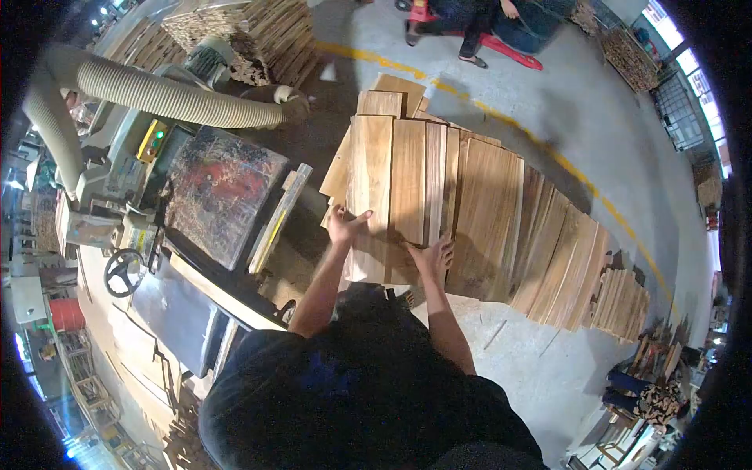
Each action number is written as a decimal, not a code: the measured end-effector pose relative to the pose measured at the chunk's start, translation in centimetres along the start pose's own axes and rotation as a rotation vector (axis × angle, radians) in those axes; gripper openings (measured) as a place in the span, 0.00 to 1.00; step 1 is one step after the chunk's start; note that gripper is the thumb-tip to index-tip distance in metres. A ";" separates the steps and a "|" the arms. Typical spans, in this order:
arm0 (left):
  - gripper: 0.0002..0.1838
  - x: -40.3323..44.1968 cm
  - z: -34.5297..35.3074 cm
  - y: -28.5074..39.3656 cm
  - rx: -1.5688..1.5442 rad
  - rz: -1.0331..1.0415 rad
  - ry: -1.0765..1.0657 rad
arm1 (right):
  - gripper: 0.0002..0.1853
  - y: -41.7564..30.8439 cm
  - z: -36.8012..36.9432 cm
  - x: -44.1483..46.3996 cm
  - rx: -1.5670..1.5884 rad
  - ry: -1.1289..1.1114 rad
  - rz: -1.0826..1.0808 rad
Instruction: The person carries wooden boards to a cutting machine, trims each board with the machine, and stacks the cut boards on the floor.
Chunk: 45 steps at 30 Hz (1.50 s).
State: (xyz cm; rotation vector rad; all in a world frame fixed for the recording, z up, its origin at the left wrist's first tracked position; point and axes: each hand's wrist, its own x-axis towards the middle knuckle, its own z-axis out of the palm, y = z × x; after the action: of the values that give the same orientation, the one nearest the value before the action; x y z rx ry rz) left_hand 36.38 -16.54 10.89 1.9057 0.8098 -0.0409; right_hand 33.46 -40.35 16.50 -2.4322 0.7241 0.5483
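Long flat wooden boards (pixel 370 164) lie side by side on a stack in front of me. My left hand (pixel 345 229) is at the left edge of the leftmost board, its thumb across the top face and its fingers along the outer side. Lower down, my right hand (pixel 433 258) grips around the near part of the neighbouring boards. Its thumb points left over a second board (pixel 407 176), and its fingers curl over the narrow boards to the right. The undersides of the boards are hidden.
To the left stands a machine with a worn bed (pixel 223 180), a ribbed hose (pixel 180 98) and a handwheel (pixel 125 272). More boards (pixel 548 243) fan out rightward. Piled wood (pixel 243 35) is at the back. One person stands near a red pallet jack (pixel 509 51); another is at lower right.
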 end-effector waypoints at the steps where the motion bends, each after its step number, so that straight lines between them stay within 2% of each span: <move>1: 0.65 -1.5 -1.1 0.1 0.002 -0.064 0.043 | 0.72 0.2 0.4 0.0 0.009 -0.002 -0.008; 3: 0.64 -2.7 -1.9 -1.5 -0.021 -0.268 -0.069 | 0.72 0.5 1.3 -0.1 0.027 0.059 -0.005; 5: 0.56 -6.6 -1.5 -0.8 -0.220 -0.199 -0.102 | 0.72 0.7 1.4 -0.7 0.031 0.068 -0.032; 6: 0.48 -5.5 0.2 -4.7 -0.447 0.082 -0.090 | 0.71 1.0 1.6 -0.9 0.045 0.053 -0.045; 7: 0.48 -6.7 -1.1 -3.8 -0.442 0.098 -0.095 | 0.71 1.4 1.9 -1.0 0.060 0.043 -0.053; 9: 0.54 -9.4 -4.0 0.4 -0.331 -0.115 -0.233 | 0.71 2.4 3.7 -1.9 0.083 0.061 -0.068; 11: 0.51 -5.5 -3.0 -7.2 -0.428 -0.155 -0.291 | 0.71 3.3 4.3 -3.4 0.110 0.046 -0.075; 13: 0.48 -9.1 -4.7 -4.3 -0.431 -0.151 -0.300 | 0.71 4.1 4.7 -5.0 0.136 -0.010 -0.040; 15: 0.40 -9.1 -5.0 -7.1 -0.540 0.018 -0.421 | 0.72 4.9 3.9 -6.3 0.144 -0.033 -0.017; 17: 0.38 -9.6 -6.1 -6.0 -0.533 -0.017 -0.427 | 0.74 5.6 3.7 -7.7 0.196 -0.072 0.103; 18: 0.38 -9.1 -6.7 -5.2 -0.211 -0.090 -0.404 | 0.71 6.1 4.1 -7.0 0.215 -0.105 0.230; 19: 0.38 -8.5 -7.3 -4.9 0.110 -0.171 -0.372 | 0.71 6.5 4.0 -6.9 0.204 -0.122 0.234; 21: 0.46 -5.4 -6.1 -8.7 0.117 0.278 0.024 | 0.54 6.6 3.4 -6.9 0.647 -0.358 0.135; 22: 0.49 -4.6 -5.4 -8.3 0.120 0.440 0.237 | 0.47 6.5 3.1 -7.1 0.865 -0.477 0.093; 23: 0.52 -4.2 -5.5 -6.1 0.060 0.283 0.138 | 0.40 5.7 1.7 -8.1 0.938 -0.426 -0.073; 24: 0.53 -4.7 -6.6 -1.7 0.010 0.086 -0.074 | 0.37 6.9 3.5 -6.5 0.654 -0.306 -0.038; 25: 0.56 -2.7 -5.4 -3.2 -0.125 0.042 -0.151 | 0.34 9.2 6.6 -4.0 0.372 -0.181 -0.009; 26: 0.57 -0.5 -3.8 -4.6 -0.165 0.036 -0.181 | 0.34 11.7 9.0 -2.2 0.359 -0.190 -0.007; 28: 0.58 1.6 -2.8 -5.2 -0.219 0.026 -0.217 | 0.32 16.0 11.5 0.2 1.293 -0.534 -0.099; 29: 0.59 2.2 -3.1 -4.6 -0.213 -0.030 -0.339 | 0.32 15.6 10.1 -0.6 1.284 -0.525 -0.103; 30: 0.60 2.9 -3.5 -3.9 -0.204 -0.080 -0.464 | 0.33 15.1 8.9 -1.7 1.018 -0.455 -0.061; 31: 0.60 3.1 -3.7 -3.1 -0.208 -0.069 -0.474 | 0.33 14.4 7.8 -2.5 0.759 -0.379 -0.016; 32: 0.57 3.0 -4.2 -2.6 -0.244 -0.024 -0.546 | 0.36 14.3 7.2 -3.1 0.795 -0.416 -0.179; 33: 0.54 3.0 -4.9 -2.4 -0.275 0.020 -0.620 | 0.36 13.6 7.1 -2.8 0.804 -0.403 -0.178; 34: 0.47 6.7 -2.9 -7.9 -0.167 -0.032 -0.598 | 0.39 11.7 6.2 -3.0 0.932 -0.458 0.072; 35: 0.47 6.4 -3.1 -6.8 -0.161 -0.030 -0.608 | 0.41 10.8 5.9 -3.1 1.050 -0.513 0.330; 36: 0.44 4.6 -3.8 -4.3 -0.241 -0.041 -0.592 | 0.41 11.7 8.9 0.1 1.054 -0.510 0.340; 38: 0.39 0.6 -5.3 0.6 -0.389 -0.027 -0.539 | 0.48 18.3 15.3 3.1 1.335 -0.438 -0.025; 39: 0.39 0.3 -5.6 1.0 -0.377 -0.033 -0.537 | 0.48 17.2 14.2 2.0 1.342 -0.445 -0.015; 41: 0.38 -0.1 -6.3 1.4 -0.304 0.041 -0.571 | 0.53 12.4 7.8 -1.8 0.789 -0.198 0.118; 42: 0.40 -1.6 -7.6 3.5 -0.307 0.009 -0.577 | 0.53 11.2 6.1 -3.2 0.788 -0.208 0.129; 43: 0.40 -2.6 -8.3 4.6 -0.304 0.000 -0.575 | 0.50 10.5 4.8 -4.1 0.716 -0.098 0.122; 45: 0.55 -4.1 -9.3 6.3 -0.268 0.003 -0.649 | 0.46 8.5 2.1 -5.2 0.574 0.120 0.096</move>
State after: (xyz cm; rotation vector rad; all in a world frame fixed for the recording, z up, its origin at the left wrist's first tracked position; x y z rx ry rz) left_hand 33.71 -12.62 21.89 1.5013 0.3460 -0.4982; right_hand 23.92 -43.26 14.35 -1.9114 0.9070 0.1891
